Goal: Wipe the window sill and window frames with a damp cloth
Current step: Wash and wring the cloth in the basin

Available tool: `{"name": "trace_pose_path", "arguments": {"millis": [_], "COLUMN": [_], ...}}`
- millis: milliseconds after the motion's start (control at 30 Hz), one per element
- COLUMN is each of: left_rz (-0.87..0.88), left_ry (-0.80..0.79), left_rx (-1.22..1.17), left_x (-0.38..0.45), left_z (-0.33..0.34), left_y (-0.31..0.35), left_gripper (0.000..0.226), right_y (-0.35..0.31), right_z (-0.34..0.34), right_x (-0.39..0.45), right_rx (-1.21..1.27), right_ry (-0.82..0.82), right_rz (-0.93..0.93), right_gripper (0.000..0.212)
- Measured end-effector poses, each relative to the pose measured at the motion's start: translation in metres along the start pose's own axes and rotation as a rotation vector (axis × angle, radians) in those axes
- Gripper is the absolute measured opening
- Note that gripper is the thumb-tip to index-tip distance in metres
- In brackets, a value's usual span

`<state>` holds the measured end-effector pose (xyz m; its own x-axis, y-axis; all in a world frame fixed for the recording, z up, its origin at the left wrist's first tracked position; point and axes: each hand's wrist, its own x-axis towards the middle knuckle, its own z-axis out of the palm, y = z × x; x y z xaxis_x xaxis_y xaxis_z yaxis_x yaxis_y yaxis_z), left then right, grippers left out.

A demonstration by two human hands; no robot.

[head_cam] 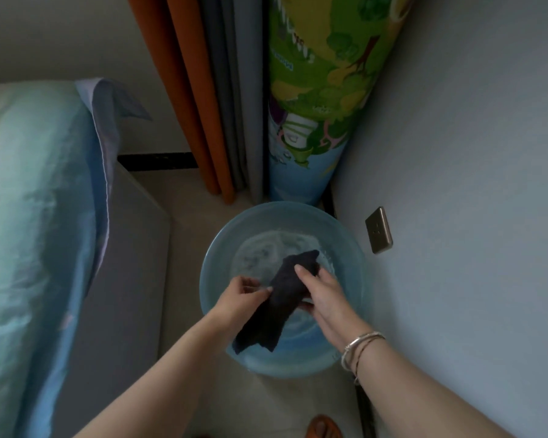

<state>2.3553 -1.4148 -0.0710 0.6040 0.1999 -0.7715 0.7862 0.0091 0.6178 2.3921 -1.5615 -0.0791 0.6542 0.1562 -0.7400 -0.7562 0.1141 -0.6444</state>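
A dark cloth (282, 298) hangs over a round blue basin (222, 248) that stands on the floor with water in it. My left hand (239, 297) pinches the cloth's left edge between thumb and fingers. My right hand (321, 294) grips the cloth's upper part, fingers over it and thumb below. The cloth's lower end droops toward the near side of the basin. No window sill or window frame is in view.
A bed with a light blue cover (35, 216) fills the left. Orange and grey curtains (209, 99) hang behind the basin, beside a rolled cartoon-print mat (317, 99). The wall on the right carries a socket plate (379, 230). A sandalled foot (325, 428) shows at the bottom.
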Motion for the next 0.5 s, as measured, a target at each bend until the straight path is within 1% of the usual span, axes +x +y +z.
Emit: {"name": "trace_pose_path", "arguments": {"millis": [33,67,133,200,267,300,367,400,500], "left_rz": [-0.003,0.012,0.040,0.034,0.033,0.029,0.049,0.092,0.263], "left_ry": [-0.011,-0.018,0.000,0.034,-0.004,-0.035,-0.045,-0.020,0.105], "left_rx": [0.045,0.052,-0.069,-0.185,-0.217,-0.208,-0.140,-0.082,0.100], "left_x": [0.004,0.007,0.012,0.019,0.025,0.027,0.032,0.034,0.038], "left_z": [-0.001,-0.002,-0.003,-0.004,-0.002,-0.001,0.001,0.001,-0.005], "left_y": [-0.003,-0.003,-0.004,-0.002,0.000,0.001,0.000,0.000,0.004], "left_gripper": [0.010,0.011,0.015,0.016,0.011,0.007,0.017,0.020,0.021], "right_y": [-0.002,-0.004,-0.009,-0.011,-0.008,-0.005,-0.001,0.001,0.003], "right_z": [-0.003,-0.006,-0.011,-0.015,-0.014,-0.011,0.000,0.005,0.010], "right_x": [0.004,0.006,0.012,0.014,0.016,0.016,0.016,0.015,0.015], "right_rx": [0.052,0.119,0.274,0.434,0.517,0.518,0.437,0.343,-0.155], "right_ry": [0.008,0.004,-0.033,-0.069,-0.057,-0.039,-0.033,-0.026,0.094], "right_rz": [0.004,0.027,0.118,0.210,0.244,0.240,0.191,0.153,0.070], "right_gripper": [0.030,0.032,0.034,0.033,0.029,0.024,0.018,0.017,0.018]}}
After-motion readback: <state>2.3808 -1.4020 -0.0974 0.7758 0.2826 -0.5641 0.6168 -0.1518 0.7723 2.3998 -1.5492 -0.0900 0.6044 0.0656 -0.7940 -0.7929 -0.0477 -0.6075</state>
